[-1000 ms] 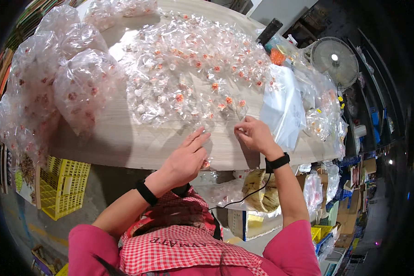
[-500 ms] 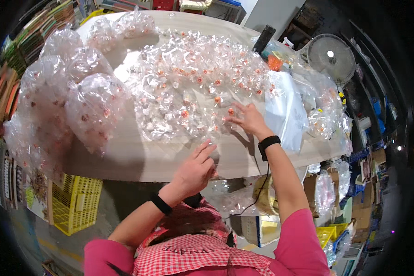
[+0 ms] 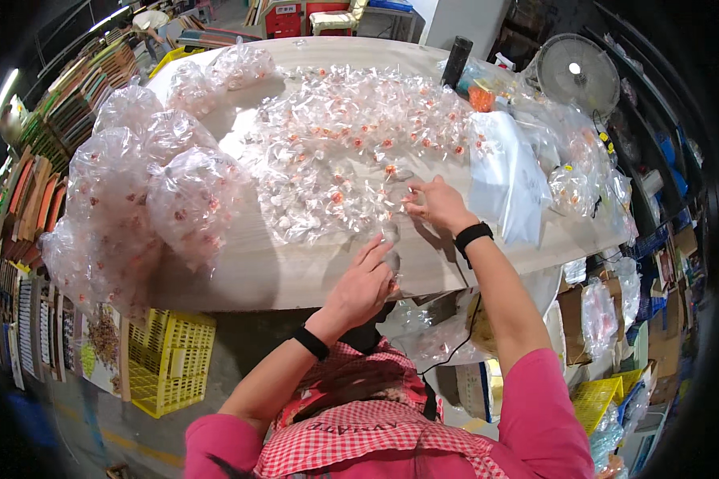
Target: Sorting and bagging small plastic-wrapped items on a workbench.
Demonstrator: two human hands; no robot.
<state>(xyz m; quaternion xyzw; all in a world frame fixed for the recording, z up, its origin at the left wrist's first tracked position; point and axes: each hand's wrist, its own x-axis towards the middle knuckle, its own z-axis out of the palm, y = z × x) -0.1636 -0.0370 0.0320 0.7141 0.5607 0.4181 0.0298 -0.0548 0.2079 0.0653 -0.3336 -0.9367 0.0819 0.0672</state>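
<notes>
A broad spread of small clear-wrapped pieces with orange spots [image 3: 335, 195] covers the middle of the table. My right hand [image 3: 443, 207] is at its near right edge, thumb and forefinger pinched together on what looks like one small wrapped piece, mostly hidden by the fingers. Closer to me, my left hand [image 3: 359, 291] reaches over the table's near edge with its fingers stretched toward the spread. An orange-red bit shows beside its thumb side; whether it is held I cannot tell. Each wrist wears a black band.
Full clear bags [image 3: 192, 195] are heaped on the table's left. Flat translucent bags [image 3: 503, 176], a black cylinder [image 3: 456, 62] and an orange container [image 3: 481, 99] lie to the right, near a fan [image 3: 577, 76]. A yellow crate [image 3: 168, 363] stands below the left edge.
The whole view has shifted slightly. My right thumb and forefinger, apart around an orange-spotted piece before, have come together there. My left hand stays much the same.
</notes>
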